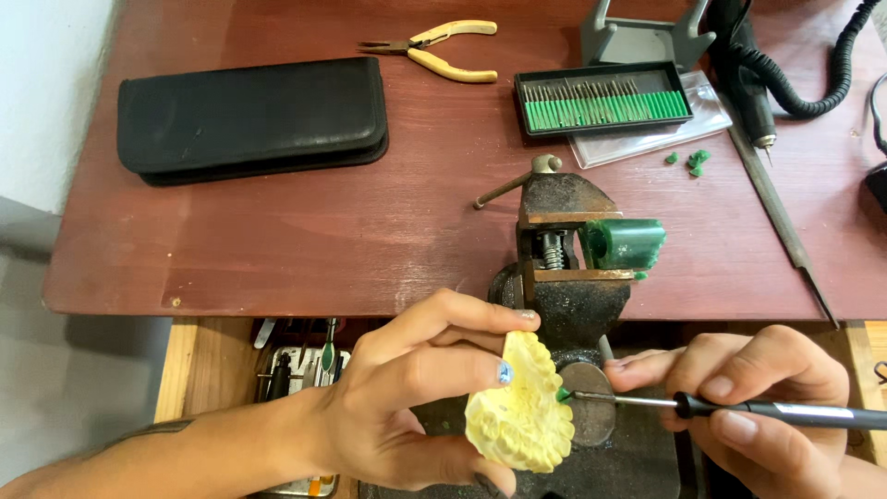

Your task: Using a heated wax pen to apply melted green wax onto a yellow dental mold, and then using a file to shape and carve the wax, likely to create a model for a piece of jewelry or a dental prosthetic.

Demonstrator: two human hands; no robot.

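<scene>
The left hand [407, 407] came in from the lower left with the forearm nearly level, and its fingers [462, 370] were curled around a pale yellow carved piece [520, 416], with the thumb under it and two fingers over its top edge. The right hand [758, 397] entered from the lower right, its fingers pinched on a thin black tool [785, 412] like on a pen. The metal tip of the tool carried a small green bit [563, 395] that touched the right edge of the carved piece.

Just beyond the fingers stood a dark bench vise [564, 259], gripping a green block [628, 243] on its right side. Farther on the reddish surface [277, 240] lay a black case [251, 118] to the left, yellow-handled pliers [443, 51], and a tray of green burs [601, 98].
</scene>
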